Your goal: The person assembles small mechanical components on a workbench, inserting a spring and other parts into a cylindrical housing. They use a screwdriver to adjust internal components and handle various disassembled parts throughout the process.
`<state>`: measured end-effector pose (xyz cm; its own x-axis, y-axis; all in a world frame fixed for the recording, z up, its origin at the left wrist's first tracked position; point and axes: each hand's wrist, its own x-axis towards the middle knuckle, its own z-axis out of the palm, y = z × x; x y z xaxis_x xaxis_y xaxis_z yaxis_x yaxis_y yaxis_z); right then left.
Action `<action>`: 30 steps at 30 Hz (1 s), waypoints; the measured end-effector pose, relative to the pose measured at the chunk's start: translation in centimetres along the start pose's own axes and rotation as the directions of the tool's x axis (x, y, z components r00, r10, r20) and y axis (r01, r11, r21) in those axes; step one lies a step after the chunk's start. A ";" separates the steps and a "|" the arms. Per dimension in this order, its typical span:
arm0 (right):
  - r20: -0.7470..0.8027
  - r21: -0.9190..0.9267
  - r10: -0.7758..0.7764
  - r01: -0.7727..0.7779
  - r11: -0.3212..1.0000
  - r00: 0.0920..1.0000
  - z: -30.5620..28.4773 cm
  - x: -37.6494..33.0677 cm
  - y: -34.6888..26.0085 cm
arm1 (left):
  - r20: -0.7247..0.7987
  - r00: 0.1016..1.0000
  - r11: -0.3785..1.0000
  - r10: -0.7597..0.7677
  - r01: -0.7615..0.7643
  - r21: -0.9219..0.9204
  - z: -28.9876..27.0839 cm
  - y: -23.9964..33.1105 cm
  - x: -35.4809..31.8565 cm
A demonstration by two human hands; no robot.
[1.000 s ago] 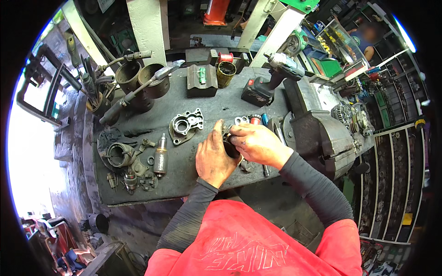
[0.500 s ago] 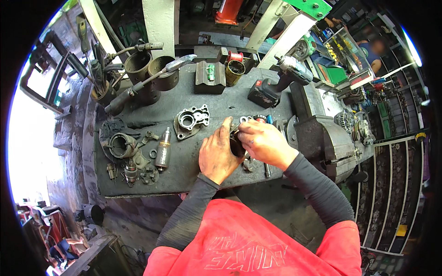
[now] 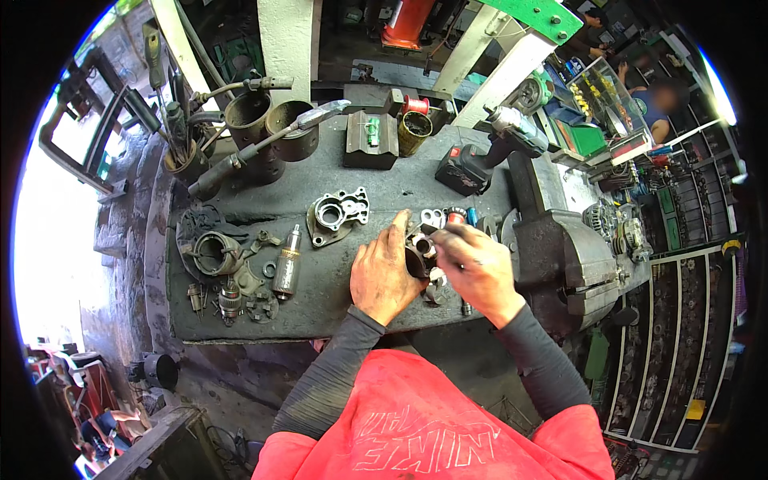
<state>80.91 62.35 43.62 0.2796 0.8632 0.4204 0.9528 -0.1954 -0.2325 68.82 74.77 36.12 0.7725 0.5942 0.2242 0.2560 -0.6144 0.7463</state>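
Working left to right from the left hand (image 3: 380, 272). Far off to its left, at the back of the surface (image 3: 384, 188), a pot (image 3: 182, 170) stuffed with handled tools. Nearer, left of the same hand: an open round housing (image 3: 214, 254), a small gear piece (image 3: 230, 300) below it, then a ring (image 3: 267, 269) and a rotor (image 3: 286, 270) with a copper-coloured band, its thin end pointing away from the person. Beyond these, two metal cylinders (image 3: 292, 126) with a long tool (image 3: 264, 145) lying across. Ahead of the left hand and slightly left, a flanged casting (image 3: 346, 214), flat, well apart from the fingers; further ahead, a grooved block (image 3: 370, 158) with a green piece (image 3: 373, 132) on top, a can (image 3: 414, 138) beside it, a red spool (image 3: 417, 105) behind. Left hand half closed, curved round the left side of a dark hollow part (image 3: 415, 262), which sits between both hands, opening showing. Right hand (image 3: 480, 268) at the part's right edge, fingers bent inward, slightly blurred; cannot tell whether it grips anything. Just beyond the right hand: paired rings (image 3: 433, 218), a red-topped piece (image 3: 456, 217), a blue one (image 3: 472, 217). Further ahead, a power driver (image 3: 500, 150). Right of the right hand, a heavy dark vise (image 3: 564, 256); past that, shelving (image 3: 672, 344).
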 end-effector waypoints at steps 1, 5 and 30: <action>-0.017 0.106 0.136 -0.133 0.985 0.991 -0.5 -0.4 -0.1 | 0.006 1.000 1.000 -0.002 0.002 0.005 0.1 0.0 -0.1; 0.042 0.485 0.517 -0.470 0.738 0.855 -1.6 -1.8 0.1 | 0.031 0.999 0.999 0.032 -0.032 0.011 -0.4 0.2 0.1; 0.149 0.947 0.719 -0.307 0.093 0.679 -0.3 -7.1 -2.6 | -0.083 0.988 0.987 0.129 -0.120 0.107 0.6 2.4 0.4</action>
<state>76.51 56.62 41.48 0.8572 0.5149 -0.0130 -0.1095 0.1576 -0.9814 70.13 73.23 37.64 0.7482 0.5506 0.3701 0.2216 -0.7332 0.6428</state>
